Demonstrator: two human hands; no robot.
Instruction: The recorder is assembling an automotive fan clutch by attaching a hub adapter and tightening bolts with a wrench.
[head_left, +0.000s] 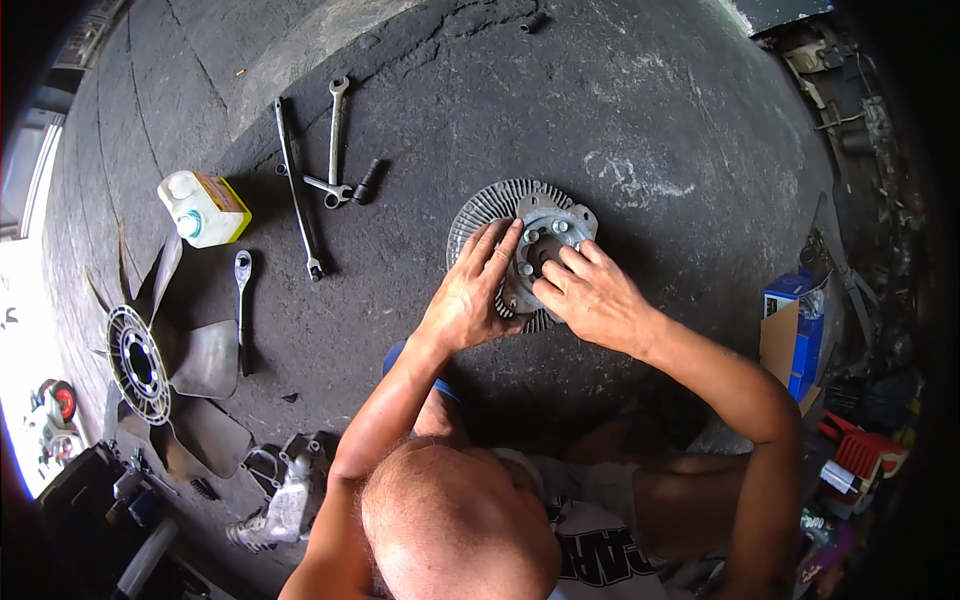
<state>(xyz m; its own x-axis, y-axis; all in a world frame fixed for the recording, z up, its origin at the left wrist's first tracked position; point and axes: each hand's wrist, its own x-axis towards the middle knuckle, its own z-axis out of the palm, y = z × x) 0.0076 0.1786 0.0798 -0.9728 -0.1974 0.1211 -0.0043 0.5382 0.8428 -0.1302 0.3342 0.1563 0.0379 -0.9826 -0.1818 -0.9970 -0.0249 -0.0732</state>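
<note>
On the dark floor lies a round, finned fan clutch [474, 213], and over it sits a grey metal flange [583, 217] with a central opening. Several bolt heads [561, 227] stand around that opening. My left hand [473, 285] grips the left side of the flange, fingers across its top and thumb at the near edge. My right hand [600, 300] comes in from the right with bent fingers pressed at the near right of the opening. Whatever those fingertips pinch, if anything, is hidden beneath them.
Left of me lie a bladed fan [140, 365], a ratchet [242, 300], a long bar wrench [297, 190], combination wrenches [337, 130], a dark socket [370, 180] and a white-yellow jug [205, 210]. A metal housing [292, 500] rests nearer. A blue box [805, 345] stands right.
</note>
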